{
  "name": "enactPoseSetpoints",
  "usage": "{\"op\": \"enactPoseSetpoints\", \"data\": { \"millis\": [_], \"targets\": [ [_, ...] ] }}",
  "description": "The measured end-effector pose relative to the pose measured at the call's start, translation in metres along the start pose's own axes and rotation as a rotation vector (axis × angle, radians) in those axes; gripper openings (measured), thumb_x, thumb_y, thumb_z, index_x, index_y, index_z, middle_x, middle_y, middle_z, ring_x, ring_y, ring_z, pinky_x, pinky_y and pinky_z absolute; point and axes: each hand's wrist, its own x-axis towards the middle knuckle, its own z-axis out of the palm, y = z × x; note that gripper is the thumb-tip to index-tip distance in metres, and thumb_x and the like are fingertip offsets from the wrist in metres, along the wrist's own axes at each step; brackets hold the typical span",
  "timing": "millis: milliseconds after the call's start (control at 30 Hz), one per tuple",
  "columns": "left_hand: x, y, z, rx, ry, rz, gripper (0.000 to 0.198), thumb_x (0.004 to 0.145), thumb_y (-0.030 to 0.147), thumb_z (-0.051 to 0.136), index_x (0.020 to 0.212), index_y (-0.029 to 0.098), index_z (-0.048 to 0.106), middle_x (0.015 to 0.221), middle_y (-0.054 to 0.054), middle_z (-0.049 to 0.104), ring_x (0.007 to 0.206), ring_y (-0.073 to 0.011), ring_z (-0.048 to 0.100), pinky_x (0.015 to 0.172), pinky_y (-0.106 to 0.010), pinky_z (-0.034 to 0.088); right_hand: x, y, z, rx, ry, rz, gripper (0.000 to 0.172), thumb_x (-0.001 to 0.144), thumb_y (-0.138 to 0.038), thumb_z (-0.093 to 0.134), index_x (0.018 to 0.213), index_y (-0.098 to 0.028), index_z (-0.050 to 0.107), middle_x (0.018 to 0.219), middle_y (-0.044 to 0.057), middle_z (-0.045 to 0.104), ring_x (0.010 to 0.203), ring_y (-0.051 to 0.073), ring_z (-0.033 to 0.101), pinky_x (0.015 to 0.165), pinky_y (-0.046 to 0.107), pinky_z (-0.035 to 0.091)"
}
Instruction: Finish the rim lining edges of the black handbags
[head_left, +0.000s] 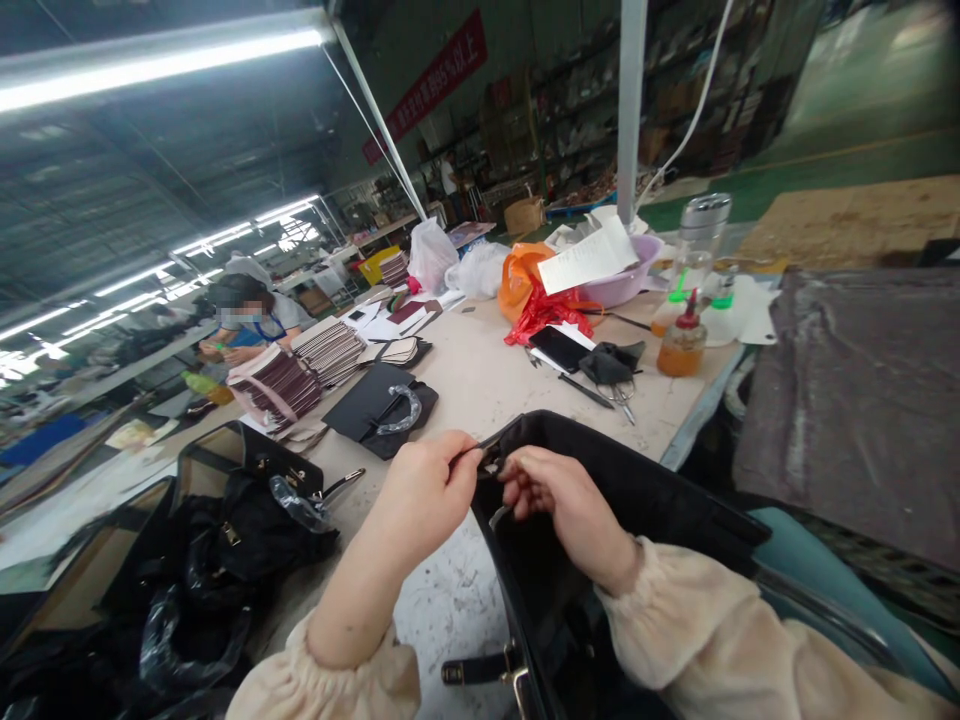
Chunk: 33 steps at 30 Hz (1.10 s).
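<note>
A black bag [637,470] stands open at the lower centre, its top edge facing up and a strap with a gold-coloured buckle [517,675] at its lower left. My left hand [435,485] pinches the bag's far corner edge between thumb and fingers. Close by on the right, my right hand [555,500] has its fingers curled at the inner side of the same corner, by a small piece of metal or strap. What exactly the right fingertips grip is too small to make out.
Black bags with wrapped handles [247,540] pile up at left. Beyond my hands lie a flat black bag [375,405], stacked panels [281,385], a phone [559,348], a bottle of orange liquid [681,345] and a purple basin [626,280]. A person [251,320] sits at far left.
</note>
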Motion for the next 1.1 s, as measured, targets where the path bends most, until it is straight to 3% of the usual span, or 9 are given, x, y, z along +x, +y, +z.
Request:
{"op": "enactPoseSetpoints", "data": {
  "millis": [133,433,700,967,1100],
  "targets": [
    [-0.001,-0.002,0.0,0.018,0.013,-0.029,0.025,0.085,0.028,0.042,0.074,0.018,0.061,0.06,0.001,0.057,0.055,-0.0112,0.048,0.053,-0.022,0.03,-0.002,-0.008,-0.004,-0.307,0.184,-0.106,0.033,0.086,-0.047,0.046,0.076,-0.019,0.058,0.061,0.0,0.06,0.053,0.011,0.054,0.053,0.023,0.042],
    [0.001,0.007,0.002,0.051,0.008,0.004,0.024,0.084,0.028,0.043,0.072,0.018,0.061,0.058,0.001,0.055,0.053,-0.011,0.045,0.052,-0.023,0.027,0.013,-0.019,0.002,-0.526,0.134,-0.119,0.024,0.08,-0.035,0.054,0.062,-0.019,0.058,0.056,-0.002,0.057,0.054,0.012,0.051,0.051,0.024,0.035],
    [0.002,0.007,0.003,0.085,0.037,-0.063,0.026,0.084,0.029,0.043,0.069,0.018,0.061,0.054,0.001,0.054,0.051,-0.0111,0.044,0.051,-0.023,0.025,0.017,-0.018,-0.002,-0.42,0.072,-0.112,0.019,0.075,-0.019,0.05,0.057,-0.018,0.054,0.052,-0.004,0.052,0.052,0.01,0.048,0.05,0.022,0.033],
    [0.001,0.009,0.005,0.132,0.05,-0.071,0.026,0.085,0.028,0.043,0.067,0.019,0.06,0.053,0.002,0.054,0.05,-0.0112,0.046,0.05,-0.023,0.027,0.018,-0.009,-0.003,-0.084,0.076,0.055,0.013,0.071,-0.021,0.053,0.059,-0.016,0.053,0.05,-0.005,0.05,0.049,0.008,0.043,0.048,0.02,0.033],
    [-0.001,0.004,0.012,-0.088,0.14,-0.002,0.017,0.085,0.025,0.045,0.09,0.021,0.06,0.077,0.0,0.066,0.067,-0.0123,0.059,0.06,-0.022,0.039,0.018,-0.006,-0.003,0.038,0.082,0.066,0.015,0.074,-0.024,0.055,0.061,-0.016,0.053,0.053,-0.004,0.052,0.05,0.007,0.043,0.05,0.02,0.034]
  ]
}}
